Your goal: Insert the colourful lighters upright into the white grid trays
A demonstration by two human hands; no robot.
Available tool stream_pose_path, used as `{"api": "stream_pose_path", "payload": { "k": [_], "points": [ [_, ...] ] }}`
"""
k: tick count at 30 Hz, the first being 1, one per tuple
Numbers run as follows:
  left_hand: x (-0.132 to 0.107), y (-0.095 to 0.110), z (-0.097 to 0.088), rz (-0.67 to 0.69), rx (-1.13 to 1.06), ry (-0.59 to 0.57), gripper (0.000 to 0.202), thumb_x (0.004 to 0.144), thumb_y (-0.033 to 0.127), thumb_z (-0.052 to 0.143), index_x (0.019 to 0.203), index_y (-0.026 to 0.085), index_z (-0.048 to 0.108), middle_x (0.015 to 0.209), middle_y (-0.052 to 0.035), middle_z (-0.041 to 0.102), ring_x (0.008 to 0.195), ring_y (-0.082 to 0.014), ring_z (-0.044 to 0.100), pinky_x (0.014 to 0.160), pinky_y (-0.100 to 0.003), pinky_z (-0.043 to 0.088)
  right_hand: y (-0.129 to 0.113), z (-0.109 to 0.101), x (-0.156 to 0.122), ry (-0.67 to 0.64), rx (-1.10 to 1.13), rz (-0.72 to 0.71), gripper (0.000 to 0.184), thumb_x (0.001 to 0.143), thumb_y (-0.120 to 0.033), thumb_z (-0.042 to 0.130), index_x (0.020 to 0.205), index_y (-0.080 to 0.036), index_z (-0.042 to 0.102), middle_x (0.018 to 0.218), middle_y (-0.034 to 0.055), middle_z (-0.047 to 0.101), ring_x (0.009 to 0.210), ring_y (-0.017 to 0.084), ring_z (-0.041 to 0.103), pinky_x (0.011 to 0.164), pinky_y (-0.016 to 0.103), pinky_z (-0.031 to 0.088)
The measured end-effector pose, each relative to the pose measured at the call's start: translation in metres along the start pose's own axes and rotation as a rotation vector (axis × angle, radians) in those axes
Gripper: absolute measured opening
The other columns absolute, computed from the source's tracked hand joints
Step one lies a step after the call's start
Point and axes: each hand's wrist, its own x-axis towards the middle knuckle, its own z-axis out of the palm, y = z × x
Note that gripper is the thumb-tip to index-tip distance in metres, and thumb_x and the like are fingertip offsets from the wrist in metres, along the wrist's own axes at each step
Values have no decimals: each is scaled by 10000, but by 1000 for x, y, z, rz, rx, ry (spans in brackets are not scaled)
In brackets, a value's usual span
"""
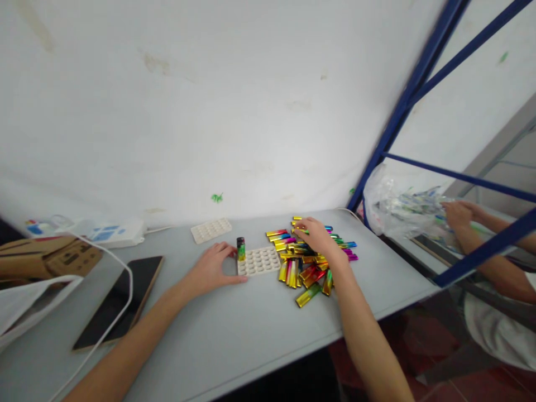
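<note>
My left hand (211,268) rests flat on the grey table (234,329), fingers spread, touching the left edge of a white holed tray (260,261). One dark and green stick (240,248) stands upright in the tray's near-left corner. My right hand (316,235) reaches over a pile of shiny gold and rainbow-coloured sticks (304,265), its fingers curled down onto the far ones. What the fingers hold is hidden.
A second white tray (211,230) lies by the wall. A phone (119,301) with a white cable, a cardboard box (46,258) and a white bag (25,304) lie left. Behind a blue frame (402,106), another person's hands (458,215) handle a plastic bag (397,209).
</note>
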Motion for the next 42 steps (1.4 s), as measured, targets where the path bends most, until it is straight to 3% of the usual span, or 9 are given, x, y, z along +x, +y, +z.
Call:
{"api": "stream_pose_path", "payload": {
  "k": [7, 11, 15, 19, 24, 29, 34, 37, 42],
  "points": [
    [1, -2, 1, 6, 10, -15, 664, 665, 750, 783, 1046, 215, 687, 1109, -101, 681, 1055, -335, 652, 971, -445, 510, 32, -41, -32, -201, -15, 12, 224, 951, -239, 673, 1139, -183, 782, 1179, 122, 767, 1093, 285, 706, 998, 390, 519],
    [0, -3, 4, 12, 3, 3, 692, 662, 775, 769, 1050, 208, 686, 1108, -103, 677, 1047, -334, 652, 961, -446, 508, 4, -39, -63, -71, 21, -112, 291, 981, -338, 662, 1236, -219, 738, 1319, 121, 693, 1283, 294, 609, 1126, 458, 454],
    [0, -4, 5, 17, 0, 5, 689, 661, 771, 776, 1047, 207, 686, 1111, -109, 679, 1053, -343, 652, 954, -455, 507, -36, -22, -89, -159, 47, -144, 579, 884, -564, 757, 1353, -236, 678, 1361, 142, 664, 1279, 330, 611, 1105, 505, 479],
    [0, -4, 4, 14, 3, 0, 667, 659, 754, 793, 1033, 213, 688, 1108, -110, 681, 1043, -343, 656, 942, -451, 512, -53, -7, -96, -126, 30, -87, 727, 782, -574, 848, 1391, -226, 657, 1393, 176, 627, 1310, 381, 582, 1123, 573, 456],
    [-1, -2, 3, 7, 8, -5, 658, 668, 723, 807, 1044, 196, 686, 1117, -115, 678, 1064, -344, 647, 972, -460, 502, -52, -6, -91, -74, 245, -113, 535, 821, -474, 839, 1284, -243, 702, 1343, 140, 589, 1304, 322, 571, 1139, 506, 469],
    [-1, -1, 2, 4, -1, -11, 638, 670, 721, 814, 1027, 211, 678, 1124, -108, 676, 1074, -340, 643, 982, -452, 496, -61, -1, -71, 48, 820, 64, 402, 865, -471, 769, 1206, -264, 722, 1479, 116, 490, 1202, 249, 643, 957, 399, 596],
    [-3, 0, 2, 18, -8, -3, 616, 676, 696, 829, 1020, 210, 674, 1115, -102, 673, 1060, -331, 642, 974, -446, 494, -83, 8, -34, 75, 1127, 182, 404, 909, -593, 667, 996, -211, 767, 1318, 116, 647, 925, 211, 706, 853, 394, 607],
    [-4, 0, 2, 17, -7, 2, 608, 671, 689, 839, 1015, 217, 670, 1113, -95, 674, 1055, -327, 643, 967, -438, 496, -94, 12, -13, 23, 1177, 155, 428, 915, -561, 667, 1190, -235, 711, 1102, 87, 724, 838, 204, 721, 815, 374, 595],
    [-5, -1, 3, 26, -5, 15, 604, 676, 687, 838, 1015, 219, 662, 1122, -95, 674, 1068, -333, 638, 975, -447, 490, -102, 29, 10, 70, 1255, 162, 706, 801, -463, 796, 1431, -275, 536, 1331, 110, 668, 833, 185, 730, 800, 351, 578]
  ]
}}
